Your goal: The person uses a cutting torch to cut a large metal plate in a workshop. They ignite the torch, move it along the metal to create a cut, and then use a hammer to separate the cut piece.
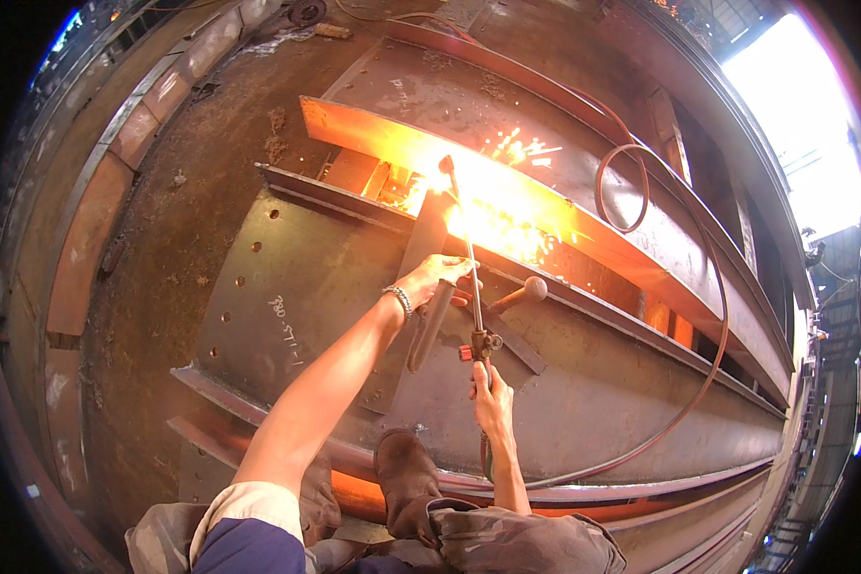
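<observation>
A cutting torch (475,306) with a long metal tube and brass valves reaches away from me. My right hand (492,404) is closed round its handle, just behind the valve body with a red knob. Farther up, my left hand (438,279), a bracelet at its wrist, is closed at the tube, its fingers partly hidden. Under that hand lie a flat metal strip (429,230) and a dark rounded bar or handle (430,330). At the torch tip, bright flame and sparks glare against the upright flange of a steel beam (354,126), hiding the cut itself.
A steel plate (344,277) with a row of holes lies under my arms. Beside the torch is a tool with a round knob end (534,289). A hose (713,368) loops across the beams at right. My boot (407,474) rests near the lower beam edge.
</observation>
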A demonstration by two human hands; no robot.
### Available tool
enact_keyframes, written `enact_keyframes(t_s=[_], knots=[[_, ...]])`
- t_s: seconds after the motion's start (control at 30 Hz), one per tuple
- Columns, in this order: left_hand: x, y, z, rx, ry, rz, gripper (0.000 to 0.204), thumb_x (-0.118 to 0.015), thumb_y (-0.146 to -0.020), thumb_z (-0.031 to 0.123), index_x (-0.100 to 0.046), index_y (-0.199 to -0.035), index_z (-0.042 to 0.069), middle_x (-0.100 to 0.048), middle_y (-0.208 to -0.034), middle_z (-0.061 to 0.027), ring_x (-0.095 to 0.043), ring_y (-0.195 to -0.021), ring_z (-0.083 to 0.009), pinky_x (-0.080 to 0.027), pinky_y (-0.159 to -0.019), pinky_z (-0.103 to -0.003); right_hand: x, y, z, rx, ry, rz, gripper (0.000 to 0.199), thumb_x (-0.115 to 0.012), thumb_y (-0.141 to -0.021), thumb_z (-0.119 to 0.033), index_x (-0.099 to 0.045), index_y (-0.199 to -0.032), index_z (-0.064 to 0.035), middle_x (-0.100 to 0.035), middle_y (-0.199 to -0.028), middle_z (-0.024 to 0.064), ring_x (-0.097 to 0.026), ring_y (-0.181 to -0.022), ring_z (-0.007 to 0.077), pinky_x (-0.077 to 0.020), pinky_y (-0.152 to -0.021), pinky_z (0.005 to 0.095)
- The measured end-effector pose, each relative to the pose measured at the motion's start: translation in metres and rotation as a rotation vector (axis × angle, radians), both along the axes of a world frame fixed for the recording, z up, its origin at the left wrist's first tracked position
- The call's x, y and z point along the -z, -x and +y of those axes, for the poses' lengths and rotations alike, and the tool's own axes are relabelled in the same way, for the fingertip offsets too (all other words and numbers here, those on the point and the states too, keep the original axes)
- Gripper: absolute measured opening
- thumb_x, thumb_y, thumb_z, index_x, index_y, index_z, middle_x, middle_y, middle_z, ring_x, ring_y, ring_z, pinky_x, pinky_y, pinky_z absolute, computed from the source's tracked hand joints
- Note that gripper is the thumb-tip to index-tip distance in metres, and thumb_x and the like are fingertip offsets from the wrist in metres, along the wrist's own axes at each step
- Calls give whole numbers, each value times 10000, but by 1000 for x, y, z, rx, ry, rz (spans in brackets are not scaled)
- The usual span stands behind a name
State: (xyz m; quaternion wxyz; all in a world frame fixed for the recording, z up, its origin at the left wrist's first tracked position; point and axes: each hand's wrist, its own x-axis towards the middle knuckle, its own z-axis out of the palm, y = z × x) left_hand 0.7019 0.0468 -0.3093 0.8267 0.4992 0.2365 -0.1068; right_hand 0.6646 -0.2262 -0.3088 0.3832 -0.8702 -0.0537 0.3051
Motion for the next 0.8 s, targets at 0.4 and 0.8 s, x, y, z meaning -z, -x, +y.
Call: enact_keyframes(t_s=[0.4,0.8], knots=[[-5,-2,0,8,5,28,379,-589,-1055,391,-658,-1286,98,-745,-1150,-95,-749,-910,-221,-627,-779,-318,-6,1,1,-3,-20,5,601,-527,-1020,-606,-625,-879,-31,-587,-611,59,-576,-574,170,-465,-584,365],[-8,-2,-1,19,5,47,415,-582,-1060,388,-621,-1355,99,-739,-1170,-104,-757,-909,-226,-619,-741,-305,-6,2,0,13,4,11,570,-531,-1024,-576,-629,-891,-31,-596,-615,70,-586,-580,179,-466,-592,375]])
